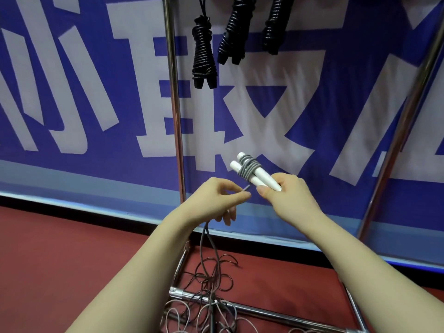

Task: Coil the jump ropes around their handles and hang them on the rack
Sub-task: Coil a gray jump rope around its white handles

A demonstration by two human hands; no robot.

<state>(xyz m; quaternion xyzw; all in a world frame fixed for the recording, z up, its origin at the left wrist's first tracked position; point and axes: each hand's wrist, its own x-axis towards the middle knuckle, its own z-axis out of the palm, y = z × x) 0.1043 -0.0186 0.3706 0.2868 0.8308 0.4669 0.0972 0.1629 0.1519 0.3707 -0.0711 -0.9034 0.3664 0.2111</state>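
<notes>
Below the rack [172, 80] bearing three coiled black ropes [203, 56], right hand [286, 195] grips white handles [264, 177]; left hand [211, 198] pinches the grey rope [247, 168].

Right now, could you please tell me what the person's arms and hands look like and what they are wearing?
Both are bare. The left hand and the right hand wear no gloves, and no ring shows. The left forearm and the right forearm have no sleeves in view, and neither wrist shows a watch, bracelet or marking.
</notes>
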